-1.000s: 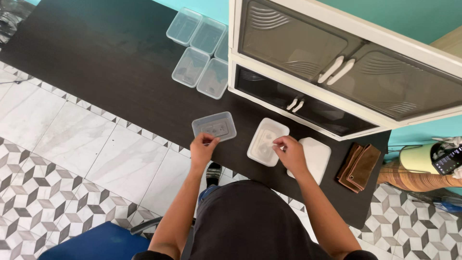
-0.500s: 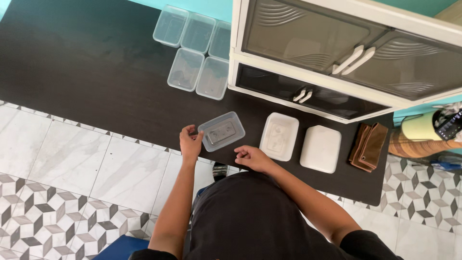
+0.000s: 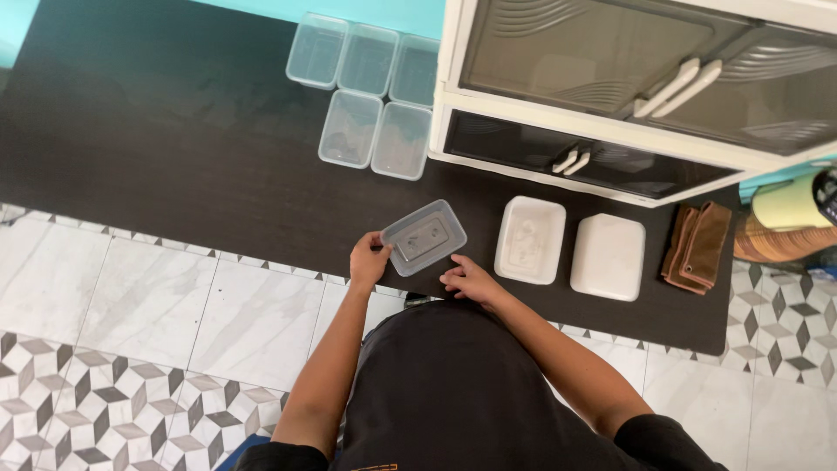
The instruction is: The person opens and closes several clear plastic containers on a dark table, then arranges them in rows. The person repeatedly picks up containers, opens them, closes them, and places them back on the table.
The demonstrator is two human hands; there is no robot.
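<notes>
A small clear plastic container (image 3: 425,237) is tilted up at the front edge of the dark counter (image 3: 174,148). My left hand (image 3: 369,261) grips its left rim. My right hand (image 3: 468,280) hovers just below the container's right corner, fingers spread, holding nothing. To the right lie a white open container (image 3: 530,240) and a white lid (image 3: 608,257), both flat on the counter.
Several clear empty containers (image 3: 366,92) stand in a group at the back of the counter. A white cabinet with dark doors (image 3: 628,87) overhangs the right side. A folded brown cloth (image 3: 696,247) lies at the far right. Tiled floor is below.
My right hand left the white container and came across to the clear one. My left hand took hold of the clear container and tilted it up.
</notes>
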